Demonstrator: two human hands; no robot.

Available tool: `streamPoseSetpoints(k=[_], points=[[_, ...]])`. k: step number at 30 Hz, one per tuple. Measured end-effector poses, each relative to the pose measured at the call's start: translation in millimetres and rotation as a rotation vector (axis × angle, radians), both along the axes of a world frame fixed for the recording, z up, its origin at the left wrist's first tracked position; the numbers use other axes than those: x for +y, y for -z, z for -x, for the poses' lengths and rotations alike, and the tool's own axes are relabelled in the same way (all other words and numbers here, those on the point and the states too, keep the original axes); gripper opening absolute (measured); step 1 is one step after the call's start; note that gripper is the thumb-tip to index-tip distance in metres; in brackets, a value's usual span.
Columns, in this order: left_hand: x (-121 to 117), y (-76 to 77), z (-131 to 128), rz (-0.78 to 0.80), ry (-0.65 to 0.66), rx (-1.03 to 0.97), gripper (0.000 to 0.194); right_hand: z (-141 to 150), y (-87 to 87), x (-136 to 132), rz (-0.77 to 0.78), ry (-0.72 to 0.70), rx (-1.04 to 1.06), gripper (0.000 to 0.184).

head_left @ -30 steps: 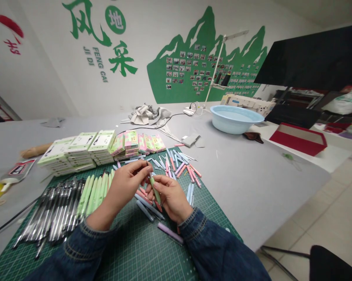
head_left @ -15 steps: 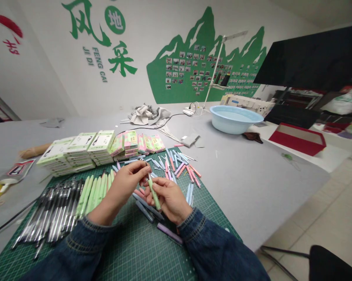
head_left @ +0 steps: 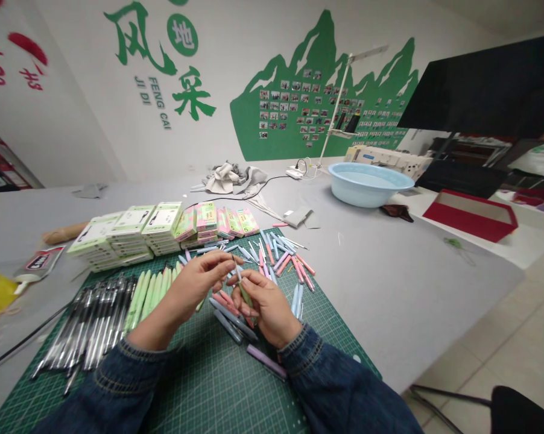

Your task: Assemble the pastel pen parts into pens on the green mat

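Note:
Over the mat, my right hand (head_left: 269, 304) is closed around the barrel of a light green pen (head_left: 245, 295), which tilts up to the left. Thumb and fingers of my left hand (head_left: 204, 277) pinch at the pen's thin upper end, where a pale section with a dark tip shows. Fingers hide part of the pen. Below my hands lie several grey-blue pens (head_left: 229, 325) and a purple pen (head_left: 266, 361). To the left is a row of green pens (head_left: 148, 295), beside many clear pens with black grips (head_left: 93, 325).
A green cutting mat (head_left: 208, 380) covers the near table. Stacked pen boxes (head_left: 161, 220) stand behind the pens, with loose blue and pink pen parts (head_left: 276, 253) to their right. Further back are a blue basin (head_left: 369, 184), crumpled cloth (head_left: 227, 179) and a red box (head_left: 471, 215).
The green pen has turned slightly in my right hand, and its upper end looks thinner now. My left fingers have lifted and spread a little near the tip. The view has shifted slightly.

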State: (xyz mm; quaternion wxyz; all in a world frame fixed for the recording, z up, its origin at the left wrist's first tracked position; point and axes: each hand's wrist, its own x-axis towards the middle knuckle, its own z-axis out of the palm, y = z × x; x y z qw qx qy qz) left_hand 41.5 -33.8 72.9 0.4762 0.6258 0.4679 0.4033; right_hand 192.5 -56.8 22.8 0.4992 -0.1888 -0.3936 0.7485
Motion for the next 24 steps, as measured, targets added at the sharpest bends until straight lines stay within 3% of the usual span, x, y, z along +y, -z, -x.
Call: streamPoseSetpoints(k=[3, 6, 10, 16, 24], points=[[10, -1.3, 24, -0.069, -0.141, 0.196, 0.042, -3, -3.5, 1, -0.019, 0.039, -0.023, 0.021], [25, 7.2, 51, -0.216, -0.346, 0.724, 0.027, -6, -4.8, 2, -0.020, 0.093, -0.017, 0.020], [37, 29.6, 63, -0.176, -0.342, 1.127, 0.018, -7, -2.2, 4, -0.025, 0.162, -0.048, 0.021], [37, 55.6, 49, -0.094, -0.350, 1.308, 0.020, -8, -0.4, 5, -0.005, 0.210, -0.057, 0.019], [38, 56.6, 42, -0.085, -0.332, 1.340, 0.022, -11, -0.5, 8, 0.022, 0.264, -0.037, 0.018]])
